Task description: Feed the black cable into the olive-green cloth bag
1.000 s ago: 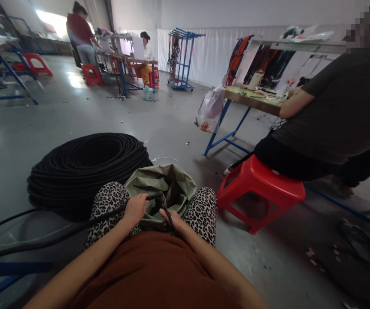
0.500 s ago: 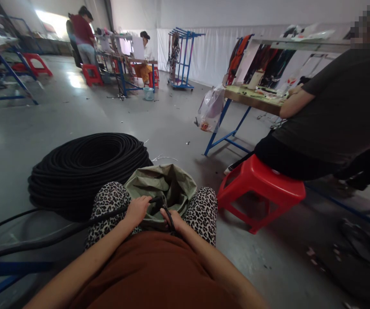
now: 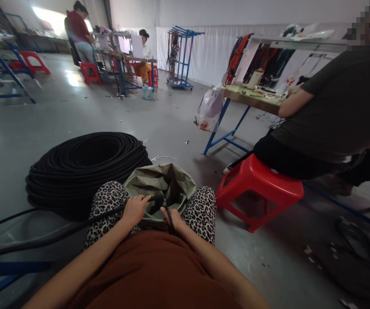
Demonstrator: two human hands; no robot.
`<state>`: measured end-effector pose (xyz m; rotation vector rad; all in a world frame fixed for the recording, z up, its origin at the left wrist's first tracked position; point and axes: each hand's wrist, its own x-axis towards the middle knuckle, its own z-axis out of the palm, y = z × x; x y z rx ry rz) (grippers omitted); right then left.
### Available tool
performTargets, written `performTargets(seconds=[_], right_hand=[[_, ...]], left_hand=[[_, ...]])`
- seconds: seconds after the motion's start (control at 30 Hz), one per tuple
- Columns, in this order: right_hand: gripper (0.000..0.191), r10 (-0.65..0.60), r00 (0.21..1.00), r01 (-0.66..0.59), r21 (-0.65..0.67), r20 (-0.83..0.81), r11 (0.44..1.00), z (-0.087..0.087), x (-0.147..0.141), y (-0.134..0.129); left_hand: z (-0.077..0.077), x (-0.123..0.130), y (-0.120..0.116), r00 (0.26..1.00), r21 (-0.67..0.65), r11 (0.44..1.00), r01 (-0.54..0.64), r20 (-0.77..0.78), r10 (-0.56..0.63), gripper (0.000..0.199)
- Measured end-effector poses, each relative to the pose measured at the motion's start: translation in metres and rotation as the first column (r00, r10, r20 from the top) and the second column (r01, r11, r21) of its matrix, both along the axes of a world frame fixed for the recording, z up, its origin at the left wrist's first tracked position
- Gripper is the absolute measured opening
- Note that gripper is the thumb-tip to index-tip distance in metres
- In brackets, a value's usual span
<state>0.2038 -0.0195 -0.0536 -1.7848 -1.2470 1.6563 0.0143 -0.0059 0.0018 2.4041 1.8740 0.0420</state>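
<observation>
My left hand (image 3: 135, 210) is closed around a black cord (image 3: 59, 235) that runs in from the left edge across my thigh. The cord's end sticks out past my fingers over an open green sack (image 3: 183, 180) between my knees. In my right hand (image 3: 176, 219) is a pair of dark scissors (image 3: 169, 214), with the blades at the cord near its end. Whether the blades are closed is too small to tell. A large coil of black cord (image 3: 85, 171) lies on the floor at the left.
A red stool (image 3: 262, 180) with a seated person (image 3: 342, 103) stands to the right, beside a worktable (image 3: 252, 101) with a plastic bag hanging from it. Blue metal bars (image 3: 11, 269) are at the lower left. Other people work at tables farther back.
The view has shifted very slightly. Both hands hold almost the same positions over the sack, with the cord and scissors still gripped.
</observation>
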Motion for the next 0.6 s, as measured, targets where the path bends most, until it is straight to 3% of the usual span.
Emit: performTargets(seconds=[0.37, 0.6], right_hand=[[0.049, 0.022, 0.999, -0.022, -0.006, 0.048, 1.0, 0.015, 0.002, -0.001], [0.048, -0.011, 0.998, 0.016, -0.09, 0.055, 0.996, 0.008, 0.002, 0.002]], left_hand=[[-0.008, -0.006, 0.003, 0.999, -0.018, 1.0, -0.013, -0.034, 0.012, 0.04], [-0.008, -0.005, 0.006, 0.998, -0.015, 1.0, -0.013, -0.055, 0.012, 0.041]])
